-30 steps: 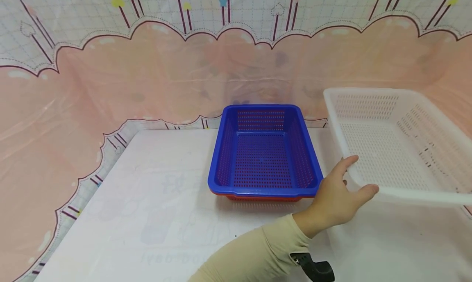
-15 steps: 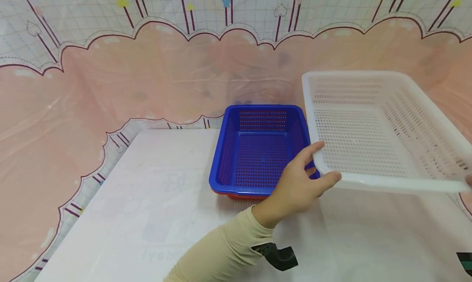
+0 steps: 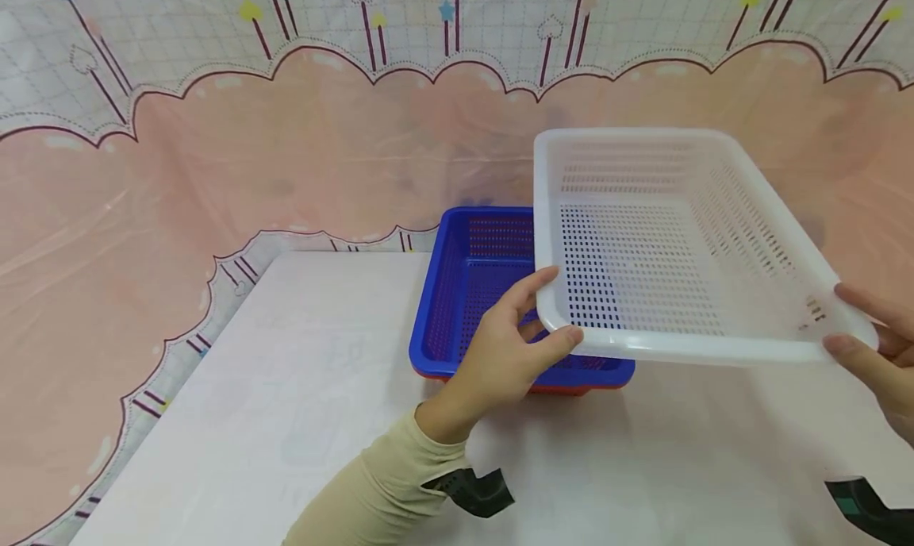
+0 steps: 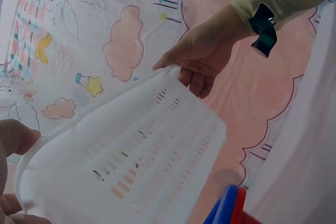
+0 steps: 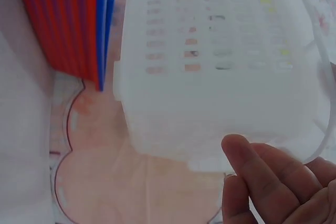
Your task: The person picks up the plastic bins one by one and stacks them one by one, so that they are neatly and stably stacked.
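Note:
A white perforated plastic basket (image 3: 643, 260) is held in the air by both hands, its near rim a little above the blue basket (image 3: 443, 316). My left hand (image 3: 500, 347) pinches its near left corner, thumb on the front rim. At the near right corner my right hand (image 3: 881, 355) grips the rim between thumb and fingers. The blue basket sits nested in a red basket (image 3: 571, 390) on the table, and the white one covers its right part from the head view. Fingers of the right hand (image 5: 273, 182) lie under the white basket in the right wrist view.
A white table (image 3: 286, 419) carries the nested baskets near its back edge. Behind it hangs a pink and white patterned cloth (image 3: 321, 157), which also runs along the left side.
The white basket has moved left and is now partly over the blue basket. My left hand went left with it, and my right hand has come into the head view.

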`<state>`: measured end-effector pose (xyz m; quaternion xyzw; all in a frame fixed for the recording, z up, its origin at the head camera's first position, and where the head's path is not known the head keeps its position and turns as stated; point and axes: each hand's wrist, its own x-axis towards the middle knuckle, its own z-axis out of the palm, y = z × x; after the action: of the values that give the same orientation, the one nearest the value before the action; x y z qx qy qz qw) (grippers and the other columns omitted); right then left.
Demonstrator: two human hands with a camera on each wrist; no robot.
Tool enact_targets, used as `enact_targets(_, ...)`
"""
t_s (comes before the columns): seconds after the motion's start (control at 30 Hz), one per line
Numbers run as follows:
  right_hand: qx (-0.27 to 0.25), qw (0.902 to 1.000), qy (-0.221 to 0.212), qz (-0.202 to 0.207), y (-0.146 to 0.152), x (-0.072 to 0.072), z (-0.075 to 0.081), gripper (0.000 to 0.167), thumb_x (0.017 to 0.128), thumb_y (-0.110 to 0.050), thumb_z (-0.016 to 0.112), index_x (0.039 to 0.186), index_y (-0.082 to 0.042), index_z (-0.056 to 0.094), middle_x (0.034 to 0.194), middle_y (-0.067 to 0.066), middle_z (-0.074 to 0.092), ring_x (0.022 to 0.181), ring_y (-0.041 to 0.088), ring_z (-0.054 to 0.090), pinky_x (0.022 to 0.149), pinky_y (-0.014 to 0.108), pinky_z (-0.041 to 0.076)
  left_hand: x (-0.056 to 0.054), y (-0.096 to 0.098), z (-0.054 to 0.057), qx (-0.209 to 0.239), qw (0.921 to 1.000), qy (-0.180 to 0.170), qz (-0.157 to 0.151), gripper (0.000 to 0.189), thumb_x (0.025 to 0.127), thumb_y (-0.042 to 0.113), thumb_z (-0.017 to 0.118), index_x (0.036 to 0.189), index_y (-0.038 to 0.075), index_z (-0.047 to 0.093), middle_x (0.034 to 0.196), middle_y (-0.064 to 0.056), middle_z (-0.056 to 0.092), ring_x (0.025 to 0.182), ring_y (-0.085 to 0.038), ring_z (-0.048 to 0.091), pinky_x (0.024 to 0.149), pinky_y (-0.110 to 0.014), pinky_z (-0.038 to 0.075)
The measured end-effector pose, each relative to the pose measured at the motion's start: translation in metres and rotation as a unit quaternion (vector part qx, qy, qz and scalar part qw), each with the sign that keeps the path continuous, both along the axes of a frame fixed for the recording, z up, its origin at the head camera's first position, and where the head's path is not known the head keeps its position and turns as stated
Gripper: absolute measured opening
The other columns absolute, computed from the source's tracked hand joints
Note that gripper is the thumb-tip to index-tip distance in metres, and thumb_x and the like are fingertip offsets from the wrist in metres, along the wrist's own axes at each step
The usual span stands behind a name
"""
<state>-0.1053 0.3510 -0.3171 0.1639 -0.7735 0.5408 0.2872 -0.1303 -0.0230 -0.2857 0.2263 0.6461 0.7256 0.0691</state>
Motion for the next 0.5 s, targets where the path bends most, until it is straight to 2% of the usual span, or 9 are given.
enact_targets(0.03, -0.009, 0.9997, 0.012, 0.02, -0.006, 0.0, 0.001, 0.054, 0.091, 0.02, 0.057, 0.142, 0.004, 0.051, 0.135, -0.011, 0.059, 0.105, -0.007, 0.061, 0.077, 0.009, 0.046, 0.001, -0.005, 0.001, -0.005, 1.0, 0.002, 0.003, 0.071, 0.09, -0.002, 0.068, 0.153, 0.003, 0.035, 0.141, -0.016, 0.052, 0.12, -0.038, 0.06, 0.087, -0.035, 0.056)
enact_targets(0.1, -0.044, 0.9977, 0.007, 0.052, -0.017, 0.0, 0.003, 0.052, 0.09, 0.02, 0.058, 0.139, 0.005, 0.054, 0.13, -0.009, 0.064, 0.103, -0.004, 0.064, 0.076, 0.01, 0.048, 0.002, -0.016, 0.003, -0.011, 0.9999, 0.004, 0.01, 0.071, 0.09, -0.003, 0.067, 0.153, 0.003, 0.034, 0.141, -0.017, 0.052, 0.12, -0.039, 0.059, 0.087, -0.035, 0.056)
enact_targets(0.3, 0.01, 0.9999, -0.007, 0.007, -0.045, 0.002, 0.01, 0.056, 0.088, 0.021, 0.061, 0.138, -0.003, 0.058, 0.113, -0.014, 0.069, 0.092, -0.006, 0.066, 0.073, 0.008, 0.048, 0.004, -0.044, 0.008, -0.018, 0.9991, 0.022, 0.03, 0.072, 0.089, -0.009, 0.065, 0.153, -0.002, 0.033, 0.14, -0.026, 0.051, 0.112, -0.038, 0.063, 0.086, -0.032, 0.056)
enact_targets(0.4, 0.055, 0.997, -0.041, -0.037, -0.057, 0.002, 0.015, 0.062, 0.087, 0.016, 0.066, 0.14, -0.014, 0.059, 0.102, -0.022, 0.068, 0.081, -0.012, 0.062, 0.069, 0.005, 0.047, 0.004, -0.056, 0.009, -0.021, 0.9985, 0.028, 0.041, 0.073, 0.088, -0.011, 0.065, 0.153, -0.002, 0.033, 0.141, -0.027, 0.05, 0.111, -0.04, 0.062, 0.087, -0.03, 0.055)
enact_targets(0.5, 0.064, 0.9939, -0.073, -0.053, -0.069, 0.002, 0.019, 0.064, 0.086, 0.011, 0.071, 0.14, -0.02, 0.06, 0.092, -0.027, 0.066, 0.069, -0.007, 0.058, 0.058, 0.006, 0.042, 0.006, -0.068, 0.009, -0.027, 0.9981, 0.029, 0.048, 0.073, 0.088, -0.012, 0.064, 0.153, -0.001, 0.031, 0.146, -0.025, 0.047, 0.117, -0.045, 0.058, 0.091, -0.032, 0.054)
